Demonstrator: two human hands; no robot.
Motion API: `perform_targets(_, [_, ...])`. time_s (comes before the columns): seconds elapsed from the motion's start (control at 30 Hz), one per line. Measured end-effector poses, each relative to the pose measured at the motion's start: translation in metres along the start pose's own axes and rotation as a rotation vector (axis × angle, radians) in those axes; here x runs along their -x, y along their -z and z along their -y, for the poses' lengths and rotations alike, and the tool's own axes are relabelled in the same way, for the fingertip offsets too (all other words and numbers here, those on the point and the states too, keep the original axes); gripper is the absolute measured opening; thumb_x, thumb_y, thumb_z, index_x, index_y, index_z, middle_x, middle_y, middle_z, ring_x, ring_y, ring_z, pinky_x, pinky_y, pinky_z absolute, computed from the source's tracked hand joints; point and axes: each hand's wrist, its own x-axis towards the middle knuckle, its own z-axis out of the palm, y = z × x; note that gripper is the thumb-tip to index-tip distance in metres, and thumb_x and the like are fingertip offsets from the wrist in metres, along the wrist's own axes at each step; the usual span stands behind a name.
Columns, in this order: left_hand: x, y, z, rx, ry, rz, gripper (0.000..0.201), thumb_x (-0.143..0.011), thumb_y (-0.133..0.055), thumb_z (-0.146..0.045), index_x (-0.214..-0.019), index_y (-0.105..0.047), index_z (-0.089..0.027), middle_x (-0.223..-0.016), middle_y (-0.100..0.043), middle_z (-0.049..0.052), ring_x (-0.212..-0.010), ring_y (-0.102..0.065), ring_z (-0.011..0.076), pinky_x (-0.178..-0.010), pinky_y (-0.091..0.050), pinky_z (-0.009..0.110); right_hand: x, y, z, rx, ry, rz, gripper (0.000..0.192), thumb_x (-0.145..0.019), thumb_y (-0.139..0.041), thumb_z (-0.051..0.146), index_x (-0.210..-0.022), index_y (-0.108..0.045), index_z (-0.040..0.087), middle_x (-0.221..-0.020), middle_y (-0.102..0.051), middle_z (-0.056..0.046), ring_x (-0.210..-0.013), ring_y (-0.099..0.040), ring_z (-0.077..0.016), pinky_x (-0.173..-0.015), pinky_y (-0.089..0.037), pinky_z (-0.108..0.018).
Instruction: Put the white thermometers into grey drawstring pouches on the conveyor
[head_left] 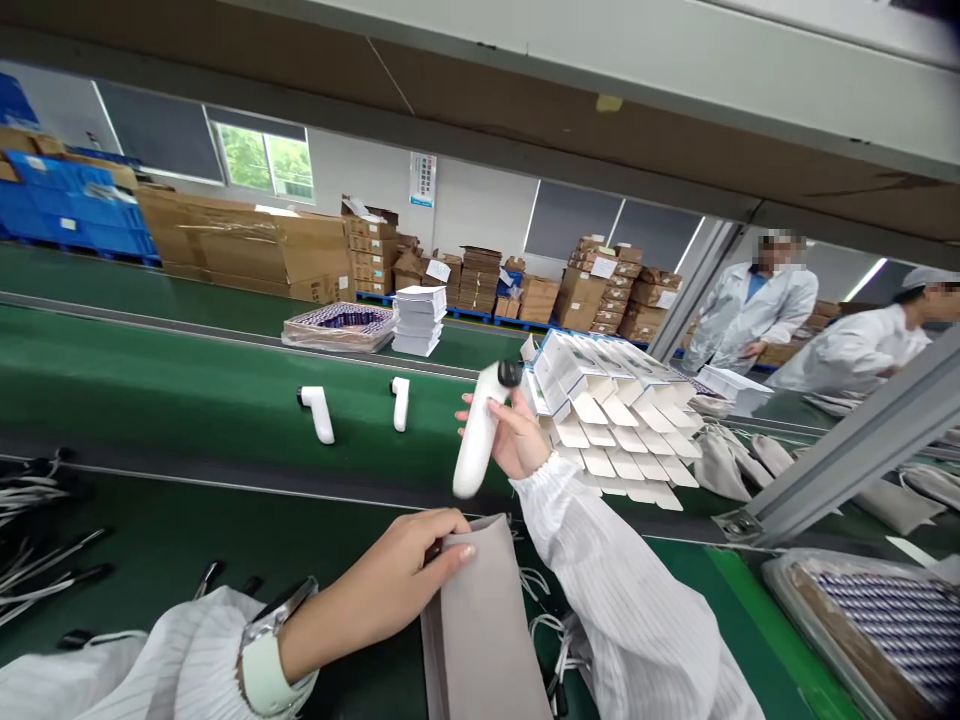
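My right hand (517,432) grips a white handheld device (478,432) with a dark head, held upright above the green belt. My left hand (405,570) pinches the top edge of a grey fabric pouch (480,620) near the bench's front; a watch sits on that wrist. Two more white devices (318,412) (400,402) lie on the green conveyor belt (150,380) further left. A stack of open white boxes (607,415) leans just right of my right hand.
Black-tipped cables (45,540) lie at the left edge. Grey pouches (750,460) and a wrapped tray (885,620) sit at the right, behind a metal frame bar (847,450). Two people in white coats stand at the far right. Cardboard cartons and a white paper stack (418,320) line the back.
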Motion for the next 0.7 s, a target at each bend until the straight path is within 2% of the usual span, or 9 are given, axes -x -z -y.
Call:
perform_targets(0.13, [-0.002,-0.002,0.0,-0.012,-0.061,-0.017,0.029,-0.088,-0.027,-0.036,-0.082,-0.051,-0.02,-0.082,-0.049,-0.001,-0.073,-0.047,0.0125,-0.065,-0.035,0.023,0.018,-0.003,0.017,0.048,0.065,0.003,0.065,-0.07,-0.058,0.024,-0.122,-0.022,0.039,-0.077,-0.056,0.006,-0.062,-0.061,-0.0134,-0.059,-0.052,-0.034])
perform_targets(0.37, [-0.002,-0.005,0.002,-0.023,-0.07,-0.038,0.027,-0.088,-0.028,-0.035,-0.082,-0.049,-0.02,-0.08,-0.047,-0.001,-0.07,-0.047,0.0115,-0.063,-0.037,0.022,0.022,0.001,0.019,0.066,0.072,-0.061,0.041,-0.068,-0.063,0.03,-0.097,-0.033,0.03,-0.076,-0.054,0.007,-0.062,-0.06,-0.013,-0.058,-0.052,-0.033])
perform_targets(0.43, [-0.002,-0.004,0.003,-0.021,-0.079,-0.13,0.024,-0.087,-0.031,-0.035,-0.08,-0.048,-0.02,-0.079,-0.046,-0.001,-0.069,-0.046,0.0114,-0.061,-0.037,0.022,0.026,0.0,0.016,0.129,-0.007,0.033,0.037,-0.067,-0.063,0.038,-0.091,-0.036,0.027,-0.075,-0.054,0.006,-0.064,-0.059,-0.0125,-0.058,-0.051,-0.031])
perform_targets(0.47, [-0.003,-0.003,0.004,-0.022,-0.083,-0.203,0.022,-0.087,-0.033,-0.034,-0.079,-0.048,-0.019,-0.08,-0.045,0.0,-0.069,-0.045,0.0115,-0.06,-0.037,0.022,0.028,0.0,0.013,0.197,-0.079,0.131,0.037,-0.067,-0.061,0.044,-0.088,-0.039,0.024,-0.075,-0.053,0.005,-0.064,-0.058,-0.0115,-0.057,-0.05,-0.028])
perform_targets(0.57, [-0.005,0.0,0.01,-0.027,-0.078,-0.411,0.02,-0.084,-0.038,-0.035,-0.079,-0.049,-0.019,-0.084,-0.04,0.001,-0.068,-0.044,0.0115,-0.054,-0.036,0.02,0.036,0.0,0.001,0.5,-0.427,0.488,0.047,-0.066,-0.047,0.063,-0.077,-0.049,0.017,-0.068,-0.051,0.002,-0.053,-0.051,-0.0071,-0.043,-0.041,-0.018])
perform_targets(0.6, [-0.006,0.003,0.011,-0.031,-0.068,-0.443,0.02,-0.084,-0.038,-0.036,-0.079,-0.049,-0.019,-0.085,-0.04,0.001,-0.067,-0.043,0.0114,-0.053,-0.036,0.02,0.037,0.0,-0.002,0.608,-0.525,0.551,0.053,-0.066,-0.04,0.067,-0.073,-0.052,0.015,-0.062,-0.05,0.002,-0.047,-0.046,-0.0055,-0.038,-0.036,-0.016])
perform_targets(0.63, [-0.007,0.005,0.012,-0.039,-0.048,-0.458,0.021,-0.083,-0.038,-0.038,-0.08,-0.049,-0.019,-0.086,-0.04,0.001,-0.066,-0.043,0.0113,-0.052,-0.035,0.02,0.038,0.002,-0.005,0.703,-0.561,0.551,0.057,-0.068,-0.035,0.068,-0.07,-0.054,0.014,-0.057,-0.048,0.003,-0.042,-0.042,-0.0043,-0.036,-0.032,-0.016])
perform_targets(0.67, [-0.006,0.009,0.01,-0.052,-0.014,-0.456,0.022,-0.083,-0.038,-0.039,-0.082,-0.049,-0.019,-0.086,-0.04,0.001,-0.066,-0.043,0.0113,-0.053,-0.035,0.02,0.037,0.005,-0.005,0.78,-0.519,0.482,0.059,-0.07,-0.032,0.068,-0.069,-0.055,0.014,-0.052,-0.045,0.003,-0.039,-0.038,-0.0039,-0.035,-0.029,-0.016])
perform_targets(0.7, [-0.005,0.013,0.007,-0.071,0.036,-0.433,0.023,-0.083,-0.038,-0.04,-0.084,-0.048,-0.019,-0.084,-0.042,0.001,-0.064,-0.043,0.0113,-0.053,-0.035,0.021,0.035,0.009,-0.004,0.849,-0.403,0.36,0.058,-0.072,-0.031,0.066,-0.069,-0.056,0.014,-0.048,-0.044,0.004,-0.037,-0.036,-0.004,-0.036,-0.028,-0.017])
